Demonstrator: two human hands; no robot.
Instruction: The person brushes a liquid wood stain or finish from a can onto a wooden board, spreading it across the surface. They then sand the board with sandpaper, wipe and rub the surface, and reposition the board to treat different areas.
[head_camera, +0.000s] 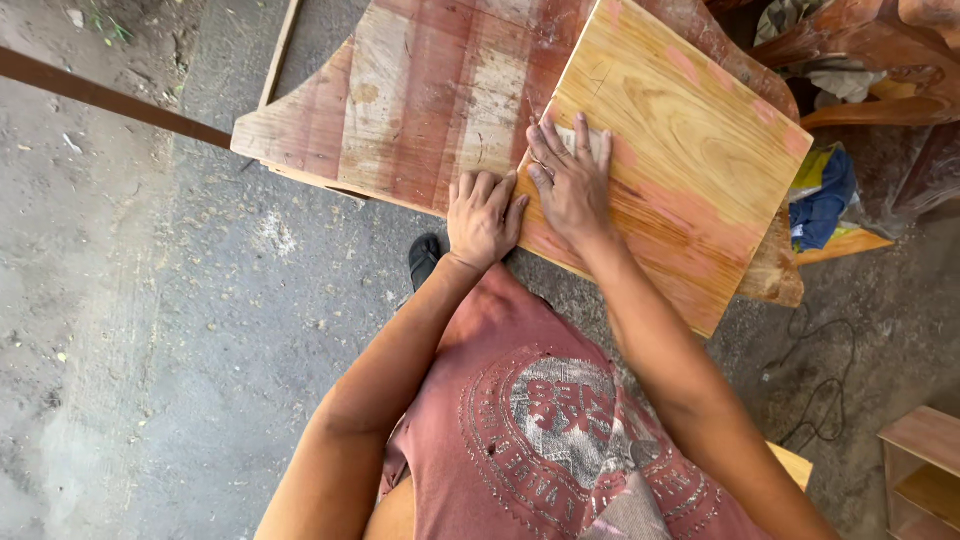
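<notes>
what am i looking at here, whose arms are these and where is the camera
There is one picture, taken by a camera worn on a person's head and looking straight down. That is why you see the person's own chest in a reddish shirt at the bottom and both bare arms reaching away from you. No machine is involved.

The left hand is curled at the near edge of a pale wooden board, steadying it. The right hand lies flat on top of that board, pressing a small pale piece, possibly sandpaper, under the fingers; it is too hidden to be sure.

The board rests on a larger, worn reddish wooden panel. Below is grey concrete floor, with a dark foot or shoe near the panel, a black cable and blue cloth at the right.
</notes>
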